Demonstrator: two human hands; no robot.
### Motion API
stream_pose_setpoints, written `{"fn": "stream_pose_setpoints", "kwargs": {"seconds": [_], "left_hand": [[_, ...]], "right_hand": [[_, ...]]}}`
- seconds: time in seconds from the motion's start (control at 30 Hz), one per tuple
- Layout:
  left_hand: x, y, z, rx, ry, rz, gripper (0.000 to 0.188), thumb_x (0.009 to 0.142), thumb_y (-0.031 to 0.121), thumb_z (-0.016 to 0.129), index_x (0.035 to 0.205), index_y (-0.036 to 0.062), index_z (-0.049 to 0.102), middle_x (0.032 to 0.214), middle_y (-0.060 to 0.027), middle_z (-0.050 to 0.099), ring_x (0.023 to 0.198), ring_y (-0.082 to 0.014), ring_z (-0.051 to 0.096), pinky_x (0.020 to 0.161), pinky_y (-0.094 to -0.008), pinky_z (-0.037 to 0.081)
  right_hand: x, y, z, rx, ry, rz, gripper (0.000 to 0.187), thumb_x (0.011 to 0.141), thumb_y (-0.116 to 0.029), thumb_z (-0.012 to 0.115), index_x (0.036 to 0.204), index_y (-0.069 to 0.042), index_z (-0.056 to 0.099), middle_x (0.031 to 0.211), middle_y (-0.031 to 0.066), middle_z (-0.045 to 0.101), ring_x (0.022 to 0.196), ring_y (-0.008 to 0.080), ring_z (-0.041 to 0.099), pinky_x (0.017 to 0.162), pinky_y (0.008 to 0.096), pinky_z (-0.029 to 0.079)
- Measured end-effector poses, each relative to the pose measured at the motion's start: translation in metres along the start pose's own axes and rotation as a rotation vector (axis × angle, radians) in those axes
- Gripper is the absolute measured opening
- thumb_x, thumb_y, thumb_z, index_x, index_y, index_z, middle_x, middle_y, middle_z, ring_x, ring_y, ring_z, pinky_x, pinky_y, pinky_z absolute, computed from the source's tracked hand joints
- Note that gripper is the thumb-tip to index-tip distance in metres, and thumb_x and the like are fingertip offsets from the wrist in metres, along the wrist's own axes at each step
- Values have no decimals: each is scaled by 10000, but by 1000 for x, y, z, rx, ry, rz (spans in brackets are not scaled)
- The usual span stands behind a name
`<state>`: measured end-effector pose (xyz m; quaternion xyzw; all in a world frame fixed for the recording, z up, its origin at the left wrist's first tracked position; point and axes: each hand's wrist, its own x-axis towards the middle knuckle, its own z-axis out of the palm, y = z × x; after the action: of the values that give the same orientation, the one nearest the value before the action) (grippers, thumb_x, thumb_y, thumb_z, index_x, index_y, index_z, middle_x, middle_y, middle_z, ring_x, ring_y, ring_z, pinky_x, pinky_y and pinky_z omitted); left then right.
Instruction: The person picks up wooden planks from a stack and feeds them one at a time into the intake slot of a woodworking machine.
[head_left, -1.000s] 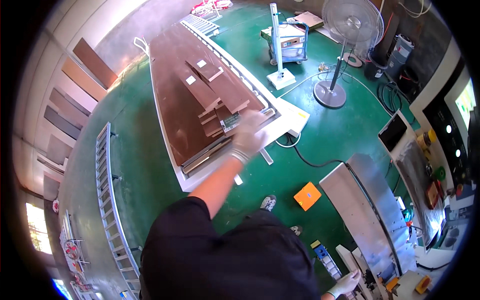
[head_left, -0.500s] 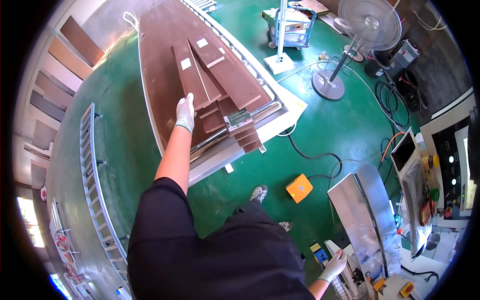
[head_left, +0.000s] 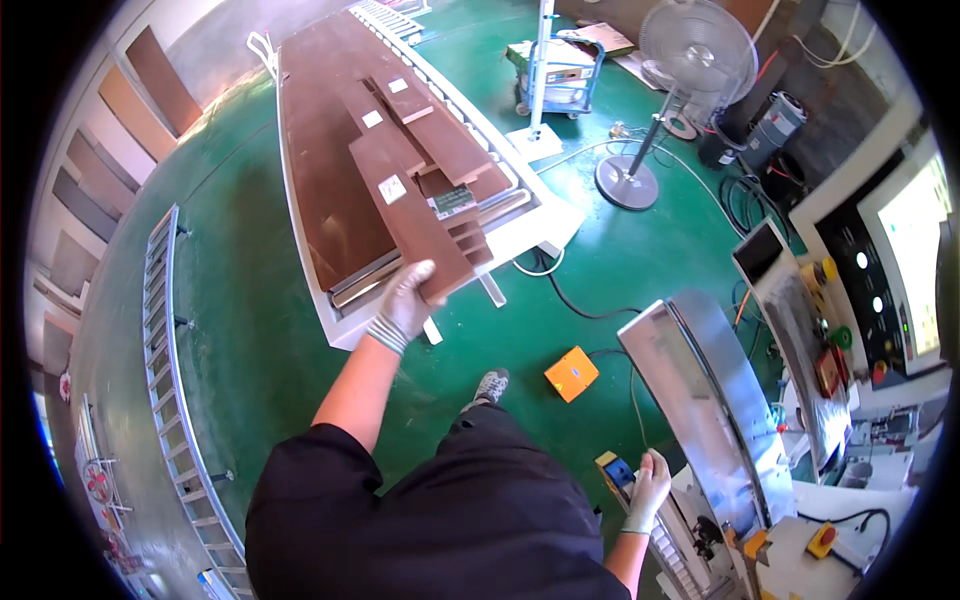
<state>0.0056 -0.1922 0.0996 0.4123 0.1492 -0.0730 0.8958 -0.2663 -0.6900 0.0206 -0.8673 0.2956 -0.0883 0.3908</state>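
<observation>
Head view, the only one, shows the left hand (head_left: 408, 300) in a pale work glove closed over the near end of a long brown board (head_left: 410, 215), thumb on top and fingers wrapped beneath. Half a second ago that same hand lay flat and open on the stack, farther up the boards; now it has slid back to the board's end and taken a grip, and the board sits skewed across the others, its near end past the edge of the white-framed table (head_left: 545, 225). I judge that it is being drawn off the pile rather than merely touched. A small white label (head_left: 392, 188) shows on its upper face. Other brown boards (head_left: 440, 135) lie beside and under it on the table.

Low at the right, the right hand (head_left: 648, 487), also gloved, rests on the edge of a shiny metal machine (head_left: 715, 390), fingers curled loosely over a small blue and yellow part (head_left: 617, 470); whether it actually grips anything I cannot tell. An orange box (head_left: 571, 372) lies on the green floor (head_left: 240, 300) between the table and the machine.
</observation>
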Motion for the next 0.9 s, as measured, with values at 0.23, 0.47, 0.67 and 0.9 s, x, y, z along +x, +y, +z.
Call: {"fn": "stream_pose_setpoints", "kwargs": {"seconds": [0.23,0.47,0.67,0.9], "left_hand": [[-143,-188,111,252,-392,-286,445,942,247,784,1306,39,634,1208,-45,704,1094,-160,663,961,-350,534],[-204,-274,164,588,-825,-646,454,979,253,738,1356,39,604,1272,-47,677,1152,-138,627,1000,-342,514],[-142,-303,238,92,-548,-682,310,1047,245,618,1299,64,618,1229,-72,701,1113,-228,683,1010,-423,529],[-162,-410,290,579,-1079,-621,443,1093,283,564,1411,-22,529,1340,-73,645,1217,-148,587,1083,-316,442]], "right_hand": [[-52,-95,-22,871,-355,-39,542,1044,-342,628,1448,6,531,1282,129,659,1181,215,622,1038,372,488],[-81,-47,-75,838,-210,172,372,1010,-166,661,1329,24,637,1227,75,697,1115,155,632,995,314,496],[-148,24,-124,840,53,239,373,999,-173,680,1302,43,661,1245,99,705,1147,176,635,1039,330,471],[-278,53,-110,690,263,692,314,926,-248,699,1108,7,721,998,42,720,869,122,630,779,296,514]]}}
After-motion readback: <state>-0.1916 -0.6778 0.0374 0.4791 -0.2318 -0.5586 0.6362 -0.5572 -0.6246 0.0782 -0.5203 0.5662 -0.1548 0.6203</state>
